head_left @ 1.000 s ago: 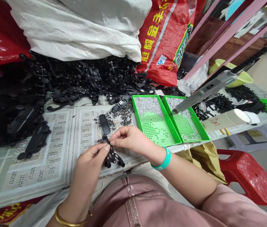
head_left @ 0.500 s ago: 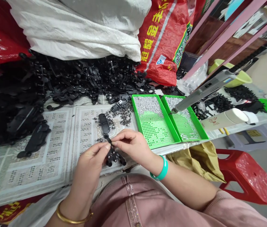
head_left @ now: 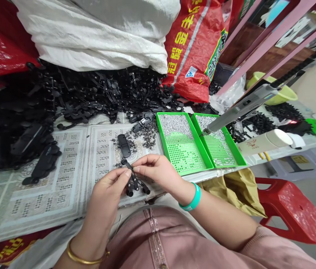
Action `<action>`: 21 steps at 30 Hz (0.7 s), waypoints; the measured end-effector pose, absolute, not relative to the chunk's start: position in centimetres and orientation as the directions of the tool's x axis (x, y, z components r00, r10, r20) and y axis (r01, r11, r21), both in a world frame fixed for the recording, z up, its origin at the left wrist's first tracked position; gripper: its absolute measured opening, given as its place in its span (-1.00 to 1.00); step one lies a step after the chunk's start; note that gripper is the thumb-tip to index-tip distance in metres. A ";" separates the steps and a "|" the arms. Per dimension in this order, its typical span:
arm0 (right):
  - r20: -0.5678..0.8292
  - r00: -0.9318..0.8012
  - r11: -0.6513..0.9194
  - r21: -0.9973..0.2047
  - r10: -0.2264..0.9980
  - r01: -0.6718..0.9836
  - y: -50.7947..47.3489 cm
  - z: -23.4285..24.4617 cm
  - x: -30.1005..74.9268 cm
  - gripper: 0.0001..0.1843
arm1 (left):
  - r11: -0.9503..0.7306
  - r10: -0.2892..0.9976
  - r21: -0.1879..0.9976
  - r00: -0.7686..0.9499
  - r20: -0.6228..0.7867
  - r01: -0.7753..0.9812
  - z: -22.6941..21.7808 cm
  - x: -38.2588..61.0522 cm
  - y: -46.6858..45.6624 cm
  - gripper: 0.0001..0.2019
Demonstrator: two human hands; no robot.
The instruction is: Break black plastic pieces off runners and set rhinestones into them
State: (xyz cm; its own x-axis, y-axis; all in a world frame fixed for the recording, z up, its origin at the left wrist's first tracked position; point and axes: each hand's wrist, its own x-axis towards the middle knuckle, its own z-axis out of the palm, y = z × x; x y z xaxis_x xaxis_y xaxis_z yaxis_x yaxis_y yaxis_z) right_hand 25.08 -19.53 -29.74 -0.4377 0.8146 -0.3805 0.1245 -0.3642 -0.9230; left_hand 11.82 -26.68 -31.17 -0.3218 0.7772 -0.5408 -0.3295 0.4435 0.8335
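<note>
Close to the table's front edge, my left hand (head_left: 105, 194) pinches a black jointed plastic arm part (head_left: 136, 185) between thumb and fingers. My right hand (head_left: 159, 171) is closed on the same part from the other side, its thumb and index finger meeting near the upper arm. Round ends and small shiny dots show on the piece below my fingertips. Just beyond it lies a flat, elongated black plastic piece (head_left: 123, 145). Small black bits (head_left: 146, 136) are scattered on the patterned cloth around that piece. What sits exactly between the fingertips is hidden.
Two green trays (head_left: 208, 164) of small silvery parts stand to the right, with a grey electric screwdriver (head_left: 239, 106) leaning over one. Heaped black parts (head_left: 110, 89) fill the back and left. A white bottle (head_left: 264, 142) lies farther right, above a red stool (head_left: 300, 209).
The upper end of the black part has tilted slightly, and its round end shows more clearly. Both hands keep their pinch, and the view has shifted a little.
</note>
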 end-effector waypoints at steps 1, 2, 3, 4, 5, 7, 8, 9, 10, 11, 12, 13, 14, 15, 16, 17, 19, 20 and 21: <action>-0.384 -0.441 -0.370 -0.921 0.811 0.122 -19.6 -29.7 25.0 -0.82 | 0.442 0.771 0.828 -0.325 -0.548 -0.346 -31.1 11.9 -26.7 -0.69; -0.385 -0.442 -0.374 -0.920 0.810 0.116 -19.7 -29.7 25.0 -0.82 | 0.437 0.761 0.817 -0.328 -0.559 -0.377 -31.0 11.9 -26.6 -0.68; -0.380 -0.437 -0.371 -0.922 0.816 0.109 -19.8 -29.7 25.0 -0.83 | 0.427 0.750 0.801 -0.330 -0.573 -0.420 -30.9 12.0 -26.6 -0.68; -0.368 -0.429 -0.359 -0.928 0.825 0.104 -20.0 -29.8 24.9 -0.82 | 0.406 0.737 0.784 -0.339 -0.585 -0.469 -30.8 12.1 -26.5 -0.69; -0.351 -0.425 -0.341 -0.935 0.834 0.103 -20.2 -29.9 24.8 -0.81 | 0.375 0.723 0.770 -0.356 -0.591 -0.517 -30.7 12.2 -26.4 -0.70; -0.323 -0.427 -0.299 -0.946 0.845 0.122 -20.7 -30.3 24.6 -0.80 | 0.295 0.701 0.759 -0.409 -0.584 -0.580 -30.4 12.5 -26.2 -0.73; -0.324 -0.430 -0.294 -0.946 0.843 0.137 -20.9 -30.5 24.5 -0.80 | 0.253 0.699 0.758 -0.428 -0.573 -0.601 -30.3 12.6 -26.1 -0.75; -0.338 -0.431 -0.309 -0.941 0.837 0.138 -21.1 -30.6 24.3 -0.81 | 0.216 0.711 0.750 -0.426 -0.560 -0.624 -30.2 12.7 -26.1 -0.76; -0.356 -0.432 -0.337 -0.933 0.829 0.122 -21.2 -30.8 24.2 -0.81 | 0.190 0.734 0.732 -0.401 -0.549 -0.654 -30.1 12.8 -26.2 -0.76; -0.370 -0.430 -0.369 -0.925 0.824 0.088 -21.3 -30.9 24.0 -0.81 | 0.177 0.761 0.703 -0.358 -0.541 -0.689 -30.1 12.9 -26.3 -0.75; -0.380 -0.431 -0.398 -0.916 0.819 0.051 -21.3 -30.9 23.9 -0.81 | 0.177 0.783 0.669 -0.309 -0.540 -0.722 -30.1 13.0 -26.5 -0.74; -0.384 -0.439 -0.415 -0.909 0.812 0.027 -21.1 -30.9 23.8 -0.81 | 0.191 0.793 0.634 -0.263 -0.549 -0.749 -30.1 13.1 -26.6 -0.76; -0.376 -0.461 -0.407 -0.913 0.803 0.035 -20.8 -30.7 23.8 -0.81 | 0.212 0.791 0.607 -0.230 -0.567 -0.766 -30.2 13.1 -26.8 -0.78; -0.349 -0.495 -0.354 -0.931 0.795 0.089 -20.3 -30.4 23.9 -0.81 | 0.229 0.777 0.590 -0.220 -0.590 -0.774 -30.3 13.0 -26.9 -0.81; -0.301 -0.527 -0.239 -0.954 0.795 0.184 -19.7 -30.1 23.9 -0.81 | 0.241 0.755 0.581 -0.226 -0.616 -0.778 -30.4 13.0 -27.0 -0.82; -0.231 -0.550 -0.064 -0.950 0.802 0.305 -18.9 -29.7 24.0 -0.80 | 0.251 0.730 0.579 -0.241 -0.640 -0.776 -30.5 12.9 -27.0 -0.82; -0.037 -0.583 0.358 -0.757 0.812 0.547 -16.9 -29.0 24.1 -0.79 | 0.268 0.690 0.591 -0.277 -0.669 -0.761 -30.4 12.6 -27.0 -0.79; 0.047 -0.570 0.485 -0.585 0.821 0.650 -15.8 -28.8 24.0 -0.79 | 0.279 0.678 0.597 -0.286 -0.677 -0.752 -30.4 12.4 -26.9 -0.78; 0.087 -0.571 0.547 -0.434 0.816 0.716 -14.8 -28.8 23.8 -0.82 | 0.290 0.673 0.600 -0.287 -0.682 -0.745 -30.3 12.3 -26.8 -0.76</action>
State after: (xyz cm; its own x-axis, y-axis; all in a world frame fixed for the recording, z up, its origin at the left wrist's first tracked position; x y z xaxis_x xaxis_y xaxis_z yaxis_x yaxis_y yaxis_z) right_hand 23.81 -14.79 -28.78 -0.5708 0.8165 0.0867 0.7162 0.5468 -0.4337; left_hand 12.29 -26.85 -30.32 -0.2873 0.6726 -0.6820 -0.7452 0.2905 0.6003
